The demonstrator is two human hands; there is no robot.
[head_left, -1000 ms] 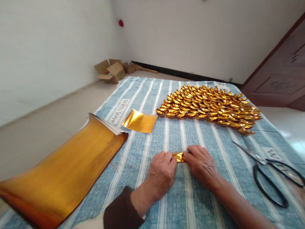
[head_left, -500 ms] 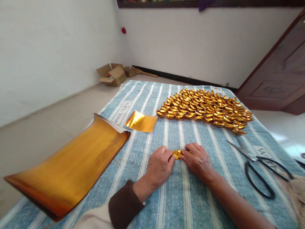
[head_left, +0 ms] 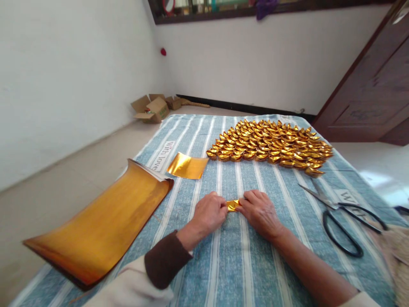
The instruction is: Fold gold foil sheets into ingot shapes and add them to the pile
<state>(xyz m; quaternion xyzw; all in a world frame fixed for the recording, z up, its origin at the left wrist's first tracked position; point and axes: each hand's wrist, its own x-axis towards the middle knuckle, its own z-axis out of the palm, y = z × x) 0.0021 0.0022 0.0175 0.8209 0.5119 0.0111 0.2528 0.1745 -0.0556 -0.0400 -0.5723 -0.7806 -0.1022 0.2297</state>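
My left hand (head_left: 209, 212) and my right hand (head_left: 259, 211) rest knuckles-up on a blue striped cloth (head_left: 243, 256), pinching a small folded piece of gold foil paper (head_left: 233, 205) between their fingertips. Only a short strip of the foil shows between the hands. A single flat gold square (head_left: 187, 166) lies a little beyond my left hand. Further back, a large patch of folded gold paper ingots (head_left: 271, 146) lies in tight rows.
A thick stack of gold foil sheets (head_left: 102, 221) curls at the left edge of the cloth. Black-handled scissors (head_left: 340, 213) lie to the right. Open cardboard boxes (head_left: 153, 108) sit in the far corner. A dark wooden door (head_left: 373, 94) stands at right.
Both hands stay on the folded foil, their fingertips closer together over it. The view has tilted up, so more of the far wall shows.
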